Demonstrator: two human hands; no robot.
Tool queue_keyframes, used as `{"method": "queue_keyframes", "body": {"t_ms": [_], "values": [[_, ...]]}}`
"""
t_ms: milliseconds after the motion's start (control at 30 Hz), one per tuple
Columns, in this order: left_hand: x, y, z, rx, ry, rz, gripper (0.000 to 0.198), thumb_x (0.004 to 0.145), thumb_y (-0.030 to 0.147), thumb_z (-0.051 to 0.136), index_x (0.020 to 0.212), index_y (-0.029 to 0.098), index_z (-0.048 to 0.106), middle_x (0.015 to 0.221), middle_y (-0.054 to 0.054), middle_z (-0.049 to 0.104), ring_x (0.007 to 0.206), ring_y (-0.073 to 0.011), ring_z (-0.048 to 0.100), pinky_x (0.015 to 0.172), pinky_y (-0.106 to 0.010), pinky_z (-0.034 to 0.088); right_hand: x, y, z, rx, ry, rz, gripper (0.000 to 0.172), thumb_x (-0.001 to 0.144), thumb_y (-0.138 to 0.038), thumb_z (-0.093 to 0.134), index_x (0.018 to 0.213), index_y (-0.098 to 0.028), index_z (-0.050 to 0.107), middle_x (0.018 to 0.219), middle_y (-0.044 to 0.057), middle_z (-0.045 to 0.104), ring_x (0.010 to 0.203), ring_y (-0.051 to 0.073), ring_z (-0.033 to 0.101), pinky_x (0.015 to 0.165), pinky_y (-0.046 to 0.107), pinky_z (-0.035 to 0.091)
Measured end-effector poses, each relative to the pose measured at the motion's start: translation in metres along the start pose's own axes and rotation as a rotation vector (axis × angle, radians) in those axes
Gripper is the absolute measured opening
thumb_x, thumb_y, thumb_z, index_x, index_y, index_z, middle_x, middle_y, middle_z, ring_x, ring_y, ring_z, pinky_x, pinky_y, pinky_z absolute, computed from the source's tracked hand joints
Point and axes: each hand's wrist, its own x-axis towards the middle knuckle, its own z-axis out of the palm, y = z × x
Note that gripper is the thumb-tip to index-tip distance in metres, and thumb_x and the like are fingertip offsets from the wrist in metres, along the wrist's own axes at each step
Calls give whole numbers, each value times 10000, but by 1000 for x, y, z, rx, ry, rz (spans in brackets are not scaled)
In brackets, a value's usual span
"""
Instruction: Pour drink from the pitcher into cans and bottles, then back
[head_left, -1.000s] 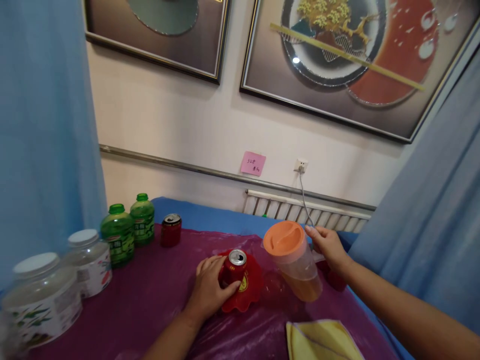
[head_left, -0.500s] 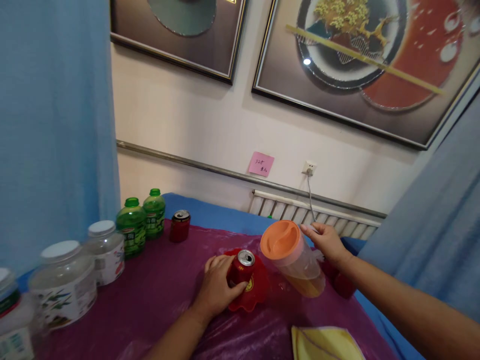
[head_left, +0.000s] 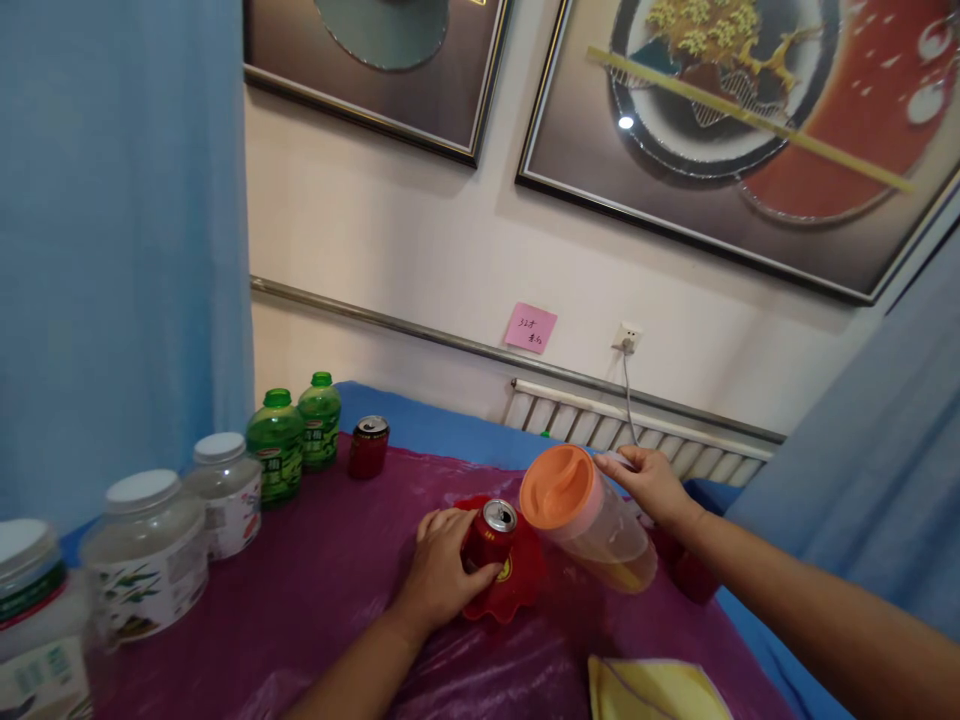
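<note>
My left hand [head_left: 444, 562] is wrapped round a red drink can [head_left: 487, 538], its opened top facing up. Under the can lies a red scalloped dish [head_left: 525, 570] with a yellow mark. My right hand [head_left: 651, 485] grips the handle of a clear plastic pitcher [head_left: 609, 540] with an orange lid [head_left: 559, 487]. The pitcher leans left toward the can, with yellowish liquid low inside it. The lid's edge is close to the can's top; no stream of liquid shows between them.
On the left stand clear jars with white lids [head_left: 144, 555], two green bottles [head_left: 276, 450] and another red can [head_left: 369, 447]. A yellow cloth [head_left: 656, 690] lies at the front. Behind the right hand is a dark red object [head_left: 694, 578], partly hidden. A radiator [head_left: 585, 415] runs along the wall.
The pitcher tilts slightly further toward the can. My left hand keeps its hold on the can. The whole view has shifted a little, so things appear further right.
</note>
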Motion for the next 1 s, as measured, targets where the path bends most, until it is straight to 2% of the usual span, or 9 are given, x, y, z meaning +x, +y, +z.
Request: {"method": "queue_keyframes", "body": {"t_ms": [400,1000], "values": [[-1,1,-2,-17,-15,0,560,641,358,814,1172,270,659,1156,-65,702,1115,-320,592,1042,-493,369,-2,-4,0,-8,23,-25,584,729,-674,664,520,-244,328,527,-69,229,496,104,241,439,246,222],[-1,3,-2,-41,-52,-10,562,626,369,838,1155,279,669,1170,-64,695,1131,-323,579,1044,-489,366,-1,-7,2,-82,-23,-46,580,749,-661,653,547,-241,309,556,-66,229,531,101,253,470,256,201]]}}
